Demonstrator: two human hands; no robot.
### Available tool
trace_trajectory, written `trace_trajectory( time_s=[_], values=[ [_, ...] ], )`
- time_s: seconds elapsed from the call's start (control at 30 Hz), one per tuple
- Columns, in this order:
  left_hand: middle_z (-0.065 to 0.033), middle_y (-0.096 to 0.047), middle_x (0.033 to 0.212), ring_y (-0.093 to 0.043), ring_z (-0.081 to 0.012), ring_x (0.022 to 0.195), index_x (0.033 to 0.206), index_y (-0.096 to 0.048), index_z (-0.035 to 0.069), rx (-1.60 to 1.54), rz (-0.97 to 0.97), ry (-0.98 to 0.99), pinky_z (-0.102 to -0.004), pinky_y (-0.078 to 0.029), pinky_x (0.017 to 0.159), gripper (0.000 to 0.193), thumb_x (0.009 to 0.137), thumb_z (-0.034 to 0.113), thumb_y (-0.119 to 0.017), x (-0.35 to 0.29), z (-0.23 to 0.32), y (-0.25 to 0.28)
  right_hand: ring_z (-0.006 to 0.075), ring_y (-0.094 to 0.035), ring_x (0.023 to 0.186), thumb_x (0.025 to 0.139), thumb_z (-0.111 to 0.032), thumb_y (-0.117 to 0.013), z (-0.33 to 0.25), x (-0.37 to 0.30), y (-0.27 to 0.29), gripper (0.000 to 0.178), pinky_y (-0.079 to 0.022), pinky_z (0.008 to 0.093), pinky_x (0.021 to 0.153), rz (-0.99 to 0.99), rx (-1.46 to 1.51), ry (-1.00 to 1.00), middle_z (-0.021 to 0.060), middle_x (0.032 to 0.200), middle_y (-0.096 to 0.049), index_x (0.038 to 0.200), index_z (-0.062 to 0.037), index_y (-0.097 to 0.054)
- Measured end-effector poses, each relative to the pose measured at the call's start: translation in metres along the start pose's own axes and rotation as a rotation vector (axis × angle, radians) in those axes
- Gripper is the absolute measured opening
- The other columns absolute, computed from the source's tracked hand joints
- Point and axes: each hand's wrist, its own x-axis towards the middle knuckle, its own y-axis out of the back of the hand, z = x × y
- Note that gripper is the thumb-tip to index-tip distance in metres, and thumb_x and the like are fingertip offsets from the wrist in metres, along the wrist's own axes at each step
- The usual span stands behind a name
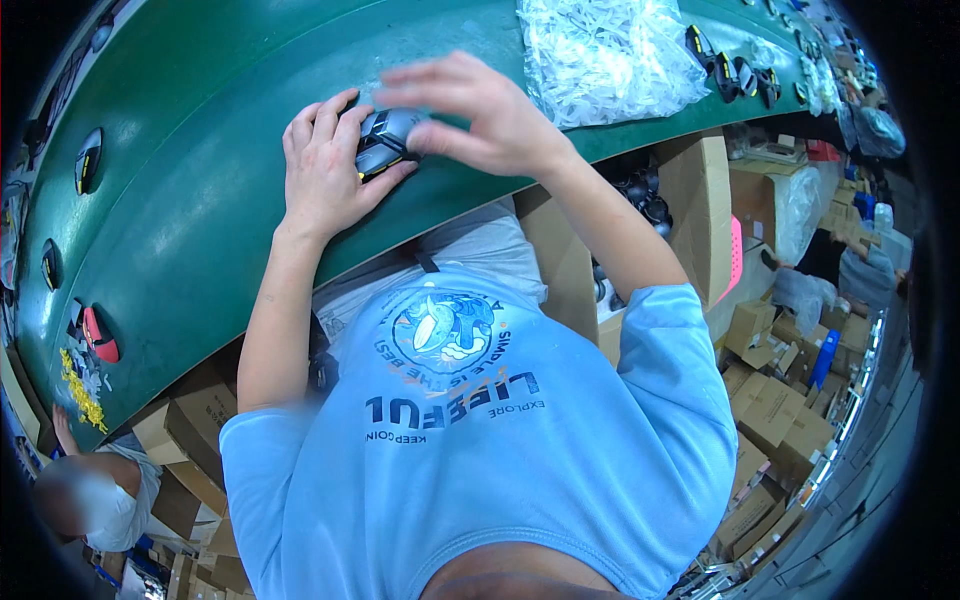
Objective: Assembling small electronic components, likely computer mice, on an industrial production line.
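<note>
A grey and black computer mouse with yellow accents sits at the front part of the green table. My left hand grips it from the left, thumb along its near side and fingers over its far side. Over the right end of the mouse hovers my right hand, slightly blurred. Its fingers are stretched out and spread from the thumb, which is at the edge of the mouse; whether it touches cannot be made out.
A clear bag of small white pieces lies right of my hands, with several mice beyond. To the left are a dark mouse, a red-shelled one and yellow pieces, near another person. Cardboard boxes stand below the edge.
</note>
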Motion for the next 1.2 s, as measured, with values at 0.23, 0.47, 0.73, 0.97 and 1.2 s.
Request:
trace_trajectory(
  time_s=[0.23,0.47,0.73,0.97,1.2],
  values=[
    [-0.0121,-0.059,0.150,-0.048,-0.0387,0.138,0.136,-0.067,0.007,-0.005,-0.004,0.018,-0.0528,-0.035,0.119,0.074,0.082,0.054,-0.088,0.000,0.000,-0.001,0.0145,-0.044,0.062,0.114,-0.050,-0.049,-0.033,0.069,0.001,0.050,-0.036,0.0334,0.056,0.300,1.742,-0.089,0.0009,0.071,-0.050,0.091,-0.0061,-0.057],
    [-0.0111,-0.061,0.147,-0.051,-0.0366,0.135,0.132,-0.069,0.007,0.051,-0.021,-0.017,-0.0520,-0.036,0.118,0.074,0.080,0.057,-0.087,-0.001,-0.007,-0.005,0.0153,-0.050,0.067,0.115,-0.031,-0.055,-0.025,0.033,-0.062,0.041,-0.040,0.0308,0.060,0.165,0.633,-0.378,0.0039,0.070,-0.055,0.086,-0.0041,-0.062],
    [-0.0101,-0.066,0.106,-0.060,-0.0322,0.102,0.095,-0.062,0.005,-0.393,0.236,-0.043,-0.0445,-0.049,0.094,0.043,0.088,0.039,-0.087,0.003,-0.020,0.010,0.0185,-0.065,0.086,0.097,-0.027,-0.080,-0.050,0.025,0.038,0.026,-0.050,0.0311,0.076,0.178,0.555,-0.265,0.0063,0.099,-0.071,0.103,-0.0023,-0.073],
    [0.0022,-0.027,0.063,-0.023,-0.0150,0.058,0.071,-0.036,0.012,-1.653,0.171,-0.179,-0.0360,-0.021,0.057,0.045,0.115,0.015,-0.044,0.068,0.052,0.082,0.0389,-0.051,0.144,0.072,-0.064,-0.088,0.012,-0.040,-0.040,0.084,-0.035,0.0566,0.121,-0.070,-0.290,-0.212,0.0097,0.148,-0.063,0.136,-0.0127,-0.069],
    [0.0033,-0.037,0.058,-0.028,-0.0113,0.054,0.067,-0.041,0.012,-1.392,0.140,0.091,-0.0334,-0.027,0.054,0.052,0.115,0.027,-0.048,0.086,0.050,0.061,0.0357,-0.053,0.144,0.079,-0.062,-0.085,0.018,-0.040,-0.047,0.073,-0.037,0.0537,0.122,-0.023,-0.262,-0.208,0.0062,0.145,-0.067,0.131,-0.0118,-0.072]
  ],
)
